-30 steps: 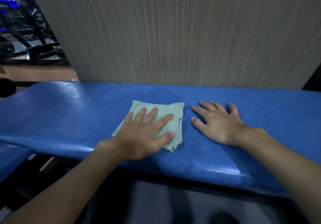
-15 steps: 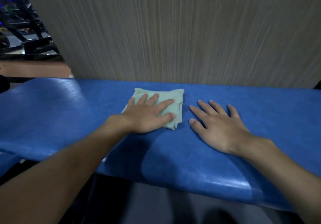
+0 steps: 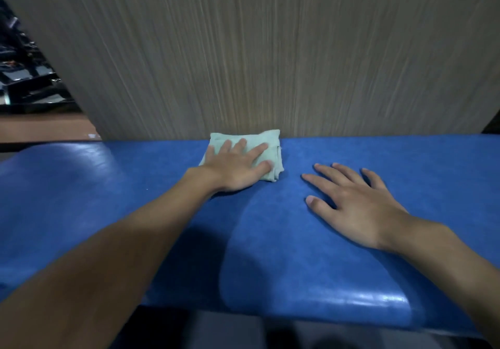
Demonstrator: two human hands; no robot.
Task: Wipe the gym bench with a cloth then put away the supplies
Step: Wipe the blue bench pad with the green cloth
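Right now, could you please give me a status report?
Left hand flat on green cloth at bench far edge. Right hand open on bench. Nothing obstructing.

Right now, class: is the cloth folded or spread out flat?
Folded. The cloth is a thick, compact pad with layered edges showing at its right side, pressed under the left hand on the bench.

dim | glare on bench (image 3: 378, 298) | wall (image 3: 243, 50) motion-blurred | wide-angle warp

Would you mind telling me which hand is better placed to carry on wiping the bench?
Left: the left hand lies flat on the cloth, while the right hand rests on bare bench.
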